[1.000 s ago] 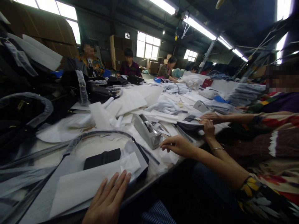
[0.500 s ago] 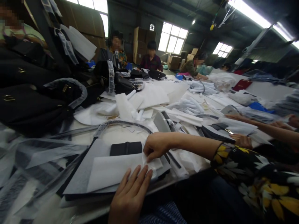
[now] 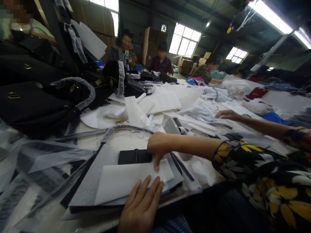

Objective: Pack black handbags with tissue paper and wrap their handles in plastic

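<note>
- White sheet [image 3: 121, 178] lies on the bag [image 3: 88, 183];
- my flat left hand [image 3: 143, 204] should steady it;
- my right hand [image 3: 159, 147] curls, thumb down; any grip I cannot tell; best press evenly.

left hand [image 3: 143, 200] by the desk's [image 3: 123, 141] near edge, cropped by the frame, tape dispenser [image 3: 171, 125] kinda part-hidden behind right forearm [image 3: 191, 144]

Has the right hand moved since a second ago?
Yes: judged against the tape dispenser, the right hand has gone from beside its near end leftward, to the white sheet, close to the left hand.
</note>
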A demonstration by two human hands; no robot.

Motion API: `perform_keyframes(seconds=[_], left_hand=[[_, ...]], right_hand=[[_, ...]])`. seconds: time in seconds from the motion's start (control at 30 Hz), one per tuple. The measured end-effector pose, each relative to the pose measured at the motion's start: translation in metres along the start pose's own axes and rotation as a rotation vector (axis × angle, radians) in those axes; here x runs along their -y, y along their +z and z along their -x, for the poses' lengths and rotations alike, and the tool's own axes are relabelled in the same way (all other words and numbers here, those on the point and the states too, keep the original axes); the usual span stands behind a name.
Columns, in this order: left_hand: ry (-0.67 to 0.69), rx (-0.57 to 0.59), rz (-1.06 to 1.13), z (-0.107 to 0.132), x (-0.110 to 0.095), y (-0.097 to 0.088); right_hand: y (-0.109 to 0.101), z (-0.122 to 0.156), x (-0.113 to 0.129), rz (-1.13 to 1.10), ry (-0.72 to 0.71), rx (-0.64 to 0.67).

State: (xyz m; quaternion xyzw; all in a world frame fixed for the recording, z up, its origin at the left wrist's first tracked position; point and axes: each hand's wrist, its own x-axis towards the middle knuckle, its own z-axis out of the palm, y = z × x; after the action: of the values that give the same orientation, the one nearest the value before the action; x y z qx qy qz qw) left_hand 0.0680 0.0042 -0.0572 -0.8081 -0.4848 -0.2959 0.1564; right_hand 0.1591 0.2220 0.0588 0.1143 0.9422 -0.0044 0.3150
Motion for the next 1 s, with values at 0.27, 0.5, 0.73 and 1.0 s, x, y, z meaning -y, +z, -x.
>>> perform_keyframes(seconds=[0.27, 0.5, 0.73, 1.0], left_hand=[[0.046, -0.001, -0.041, 0.001, 0.005, 0.002], [0.043, -0.024, -0.042, -0.003, 0.005, 0.003], [-0.063, -0.081, -0.002, 0.0, -0.004, 0.006], [0.023, -0.021, -0.061, 0.002, 0.003, 0.002]], right_hand=[[0.032, -0.021, -0.043, -0.527, 0.084, 0.067], [0.042, -0.029, -0.065, -0.69, 0.064, 0.018], [0.024, 0.007, -0.028, -0.577, 0.243, -0.271], [0.054, 0.002, -0.019, -0.801, 0.211, -0.226]])
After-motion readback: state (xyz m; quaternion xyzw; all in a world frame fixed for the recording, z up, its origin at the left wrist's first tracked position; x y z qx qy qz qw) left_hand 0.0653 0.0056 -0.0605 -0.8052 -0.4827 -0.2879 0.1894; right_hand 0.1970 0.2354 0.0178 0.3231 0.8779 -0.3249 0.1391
